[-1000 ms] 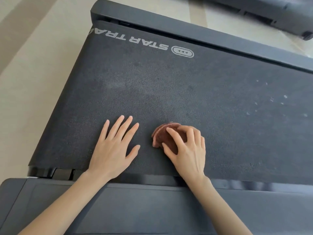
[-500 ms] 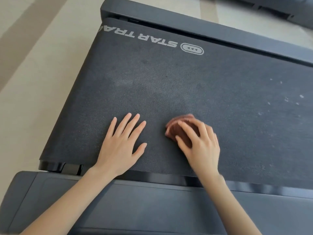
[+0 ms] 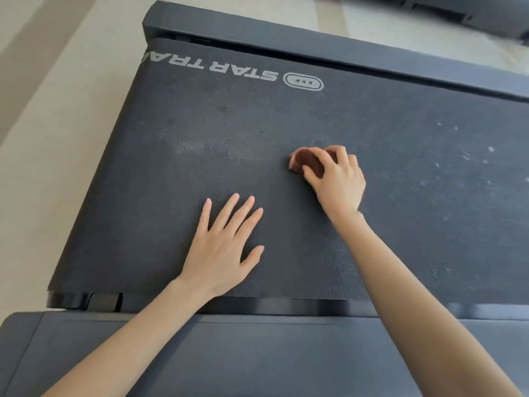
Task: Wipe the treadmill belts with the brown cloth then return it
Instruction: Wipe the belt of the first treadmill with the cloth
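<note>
The dark treadmill belt (image 3: 286, 133) fills most of the view, with white lettering near its far edge. My right hand (image 3: 337, 179) grips a bunched brown cloth (image 3: 306, 161) and holds it down on the belt near the middle. Most of the cloth is hidden under the fingers. My left hand (image 3: 223, 245) rests flat on the belt with fingers spread, nearer to me and left of the cloth. Pale specks (image 3: 469, 156) dot the belt to the right.
A dark side rail (image 3: 315, 47) runs along the belt's far edge. A wide dark panel (image 3: 257, 356) lies along the near edge under my forearms. Beige floor (image 3: 57, 124) borders the left. Part of another dark machine (image 3: 472, 10) shows top right.
My right hand has pushed the cloth away from me across the belt, past the left hand's fingertips. The left hand has stayed flat on the belt.
</note>
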Demonstrator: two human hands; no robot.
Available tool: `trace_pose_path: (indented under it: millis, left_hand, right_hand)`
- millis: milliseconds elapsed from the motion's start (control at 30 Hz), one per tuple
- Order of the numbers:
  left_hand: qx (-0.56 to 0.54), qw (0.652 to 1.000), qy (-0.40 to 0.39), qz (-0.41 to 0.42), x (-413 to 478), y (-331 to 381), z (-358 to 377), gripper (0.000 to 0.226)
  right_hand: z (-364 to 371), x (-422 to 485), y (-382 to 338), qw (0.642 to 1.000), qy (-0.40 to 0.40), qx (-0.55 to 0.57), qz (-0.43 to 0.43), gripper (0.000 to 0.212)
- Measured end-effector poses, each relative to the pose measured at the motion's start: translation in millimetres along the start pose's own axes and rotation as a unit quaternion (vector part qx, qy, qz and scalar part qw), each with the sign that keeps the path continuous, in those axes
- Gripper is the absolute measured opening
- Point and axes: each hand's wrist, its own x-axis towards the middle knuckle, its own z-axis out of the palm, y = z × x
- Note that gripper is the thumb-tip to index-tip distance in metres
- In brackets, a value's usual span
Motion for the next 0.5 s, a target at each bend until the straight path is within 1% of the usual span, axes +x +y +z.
trace_pose_path:
  millis: [67,100,167,233,333,400,500]
  left_hand:
    - [0.001,1.0,-0.009,0.002,0.5,0.9,-2.6,0.064]
    - [0.0,1.0,-0.013,0.005,0.5,1.4,-3.2,0.064]
    - [-0.002,1.0,-0.014,0.005,0.7,1.3,-3.5,0.064]
    - [-0.005,1.0,-0.01,0.008,2.9,3.7,-3.2,0.065]
    - [-0.014,0.999,0.005,0.037,11.6,18.0,-0.3,0.064]
    - [-0.023,0.997,0.009,0.068,18.2,30.6,3.7,0.064]
    - [-0.012,0.996,0.003,0.084,21.5,40.4,9.4,0.066]
  right_hand:
    - [-2.7,-2.8,-0.7,1.0,-0.007,0.004,0.021,0.035]
    - [-8.0,-16.9,-0.1,1.0,-0.002,0.0,0.017,0.036]
    - [-22.1,-61.8,3.6,1.0,0.015,-0.006,-0.006,0.037]
    - [-38.4,-115.7,10.7,1.0,0.024,-0.003,-0.009,0.036]
    - [-54.3,-171.3,18.0,1.0,0.016,-0.004,-0.018,0.036]
    - [-52.7,-168.7,21.4,0.999,0.017,-0.007,-0.026,0.035]
    - [-38.7,-124.5,25.0,0.999,0.046,-0.004,0.02,0.032]
